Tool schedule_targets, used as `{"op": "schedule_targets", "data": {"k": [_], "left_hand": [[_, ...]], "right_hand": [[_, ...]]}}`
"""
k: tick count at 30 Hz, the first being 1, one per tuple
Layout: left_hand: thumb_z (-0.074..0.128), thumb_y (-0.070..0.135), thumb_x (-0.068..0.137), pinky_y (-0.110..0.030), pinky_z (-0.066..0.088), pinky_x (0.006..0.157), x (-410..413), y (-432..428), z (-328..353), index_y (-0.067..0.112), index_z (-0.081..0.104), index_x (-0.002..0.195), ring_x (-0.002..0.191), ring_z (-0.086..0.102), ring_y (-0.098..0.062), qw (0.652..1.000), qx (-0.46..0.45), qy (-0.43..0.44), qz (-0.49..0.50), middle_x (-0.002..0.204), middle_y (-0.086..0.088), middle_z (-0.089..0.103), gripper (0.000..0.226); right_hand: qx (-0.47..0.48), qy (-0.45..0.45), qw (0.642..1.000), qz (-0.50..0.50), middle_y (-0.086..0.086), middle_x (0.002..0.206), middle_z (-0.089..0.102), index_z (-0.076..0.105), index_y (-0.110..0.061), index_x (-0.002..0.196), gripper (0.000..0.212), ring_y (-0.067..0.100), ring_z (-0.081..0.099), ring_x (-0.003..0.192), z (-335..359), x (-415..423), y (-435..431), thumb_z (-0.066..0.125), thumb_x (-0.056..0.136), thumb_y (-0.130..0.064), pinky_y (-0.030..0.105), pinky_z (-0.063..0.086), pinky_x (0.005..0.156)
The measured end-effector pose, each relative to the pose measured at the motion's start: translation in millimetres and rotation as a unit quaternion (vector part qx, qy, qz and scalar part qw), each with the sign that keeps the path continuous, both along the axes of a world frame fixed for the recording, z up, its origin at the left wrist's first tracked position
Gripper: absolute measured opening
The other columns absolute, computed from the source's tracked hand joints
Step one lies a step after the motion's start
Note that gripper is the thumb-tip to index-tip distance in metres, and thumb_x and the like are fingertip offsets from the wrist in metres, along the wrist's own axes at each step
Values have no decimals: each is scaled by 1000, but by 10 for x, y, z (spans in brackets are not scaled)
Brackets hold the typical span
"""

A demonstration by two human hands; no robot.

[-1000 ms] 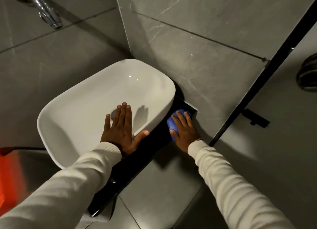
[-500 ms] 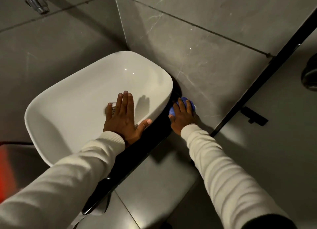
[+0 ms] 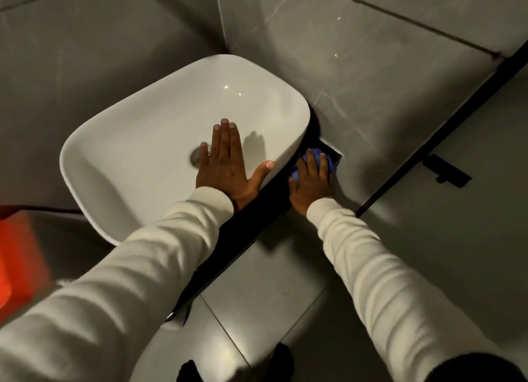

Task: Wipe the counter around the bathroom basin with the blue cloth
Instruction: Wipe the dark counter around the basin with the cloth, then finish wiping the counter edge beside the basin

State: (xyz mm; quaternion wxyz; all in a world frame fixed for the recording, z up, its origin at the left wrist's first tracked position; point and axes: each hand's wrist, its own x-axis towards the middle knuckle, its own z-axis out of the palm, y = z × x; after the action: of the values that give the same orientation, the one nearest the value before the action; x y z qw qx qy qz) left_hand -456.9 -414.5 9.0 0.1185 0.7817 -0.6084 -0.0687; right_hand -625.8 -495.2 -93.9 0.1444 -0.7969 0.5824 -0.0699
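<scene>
A white basin (image 3: 160,141) sits on a narrow black counter (image 3: 251,224) in a grey tiled corner. My left hand (image 3: 225,167) lies flat and open on the basin's near rim, fingers reaching over the bowl toward the metal drain (image 3: 196,155). My right hand (image 3: 311,181) presses the blue cloth (image 3: 314,157) onto the counter's right end, between the basin's side and the wall. Most of the cloth is hidden under my fingers.
Grey marbled wall tiles (image 3: 357,67) close in the corner behind and to the right. A black door frame (image 3: 445,124) with a bracket (image 3: 445,171) runs diagonally at right. Something orange-red (image 3: 20,256) shows blurred at the left edge. Floor tiles (image 3: 265,290) lie below the counter.
My right hand slid the cloth back along the counter toward the wall corner. The left hand stayed on the basin rim. The view shifted, and the tap left the frame.
</scene>
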Motion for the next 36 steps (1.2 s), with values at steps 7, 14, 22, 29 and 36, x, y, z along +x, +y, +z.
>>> {"op": "schedule_targets", "data": {"k": [7,14,22,29,36], "left_hand": [[18,72,81,-47,-2,119,52,151,83,8,-9,148,147,-12,-22,999,38,20,-24,160,-8,-12,96],[20,71,83,-43,-5,120,357,607,96,9,-9,148,147,-11,-23,991,82,30,-100,161,-9,-10,95],[17,74,78,-44,0,120,1025,1210,121,8,-8,148,147,-11,-22,973,83,-40,-210,160,-9,-9,99],[36,49,90,-34,-1,121,1665,2051,-86,7,1,149,148,-5,-24,973,-128,74,-177,160,-9,0,80],[63,25,85,-47,48,97,1323,2624,-606,2,62,111,104,62,-37,697,96,665,250,114,-26,65,35]], "right_hand": [[35,22,998,54,9,165,4,5,-16,154,67,38,-9,151,45,534,1116,31,96,-38,61,9,120],[32,-66,997,30,3,163,17,18,-26,151,63,36,2,151,64,973,2072,41,93,-39,60,19,118],[32,-37,999,-4,4,162,20,24,-21,150,63,32,1,152,94,1573,2791,44,91,-36,63,11,119],[52,-31,998,29,-4,164,12,19,-25,151,65,26,-6,153,274,1974,3224,44,91,-23,58,-1,122],[181,-378,903,-98,12,153,36,39,-7,142,73,26,33,143,504,1835,3306,72,77,-7,41,28,119]]}}
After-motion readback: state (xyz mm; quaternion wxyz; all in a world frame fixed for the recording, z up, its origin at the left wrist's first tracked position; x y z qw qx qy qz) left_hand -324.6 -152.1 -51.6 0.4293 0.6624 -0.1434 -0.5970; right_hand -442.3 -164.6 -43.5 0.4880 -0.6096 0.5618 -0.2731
